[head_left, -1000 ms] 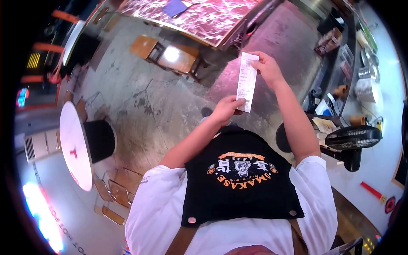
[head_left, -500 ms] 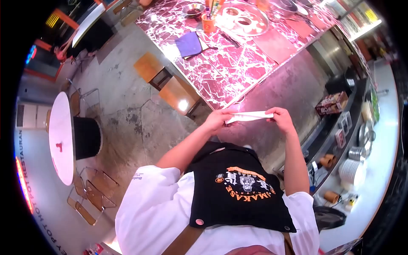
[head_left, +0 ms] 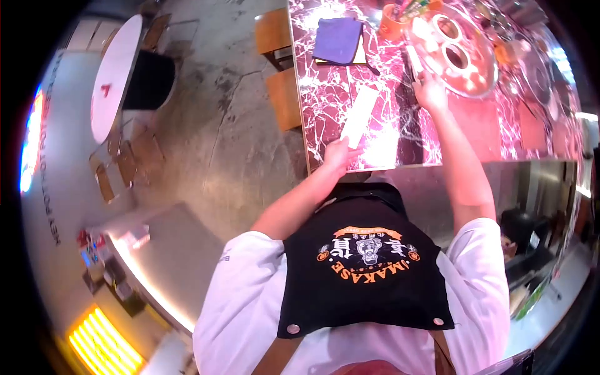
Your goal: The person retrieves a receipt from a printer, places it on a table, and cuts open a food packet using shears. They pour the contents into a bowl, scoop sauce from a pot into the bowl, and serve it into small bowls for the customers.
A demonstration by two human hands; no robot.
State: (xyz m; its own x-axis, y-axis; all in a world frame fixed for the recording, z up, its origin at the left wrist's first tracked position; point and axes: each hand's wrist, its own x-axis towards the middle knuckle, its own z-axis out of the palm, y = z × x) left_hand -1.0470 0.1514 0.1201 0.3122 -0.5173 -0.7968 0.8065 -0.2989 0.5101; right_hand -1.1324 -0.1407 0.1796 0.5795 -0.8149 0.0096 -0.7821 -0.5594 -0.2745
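My left hand (head_left: 337, 155) is closed on the near end of a long, flat white paper strip (head_left: 360, 115), which slants away over the marble-patterned table. My right hand (head_left: 431, 94) reaches farther over the table, its fingers closed around the lower end of a slim stick-like utensil (head_left: 414, 60); its exact kind is too blurred to tell. Just beyond that hand lies a large round platter (head_left: 481, 87) with two dark-filled round cups. A folded purple cloth (head_left: 337, 40) rests to the left, and an orange cup (head_left: 392, 26) with several sticks stands behind.
The marble-patterned table (head_left: 322, 125) has its front edge close to my apron. Wooden stools (head_left: 284, 97) stand along its left side. A white oval table (head_left: 115, 81) and folding chairs (head_left: 115, 165) are farther left. Bowls and pans (head_left: 534, 75) crowd the table's right side.
I have turned and come up to the table. Both hands held the white strip before; now only the left does, and the right has let go and reached to the utensil by the platter.
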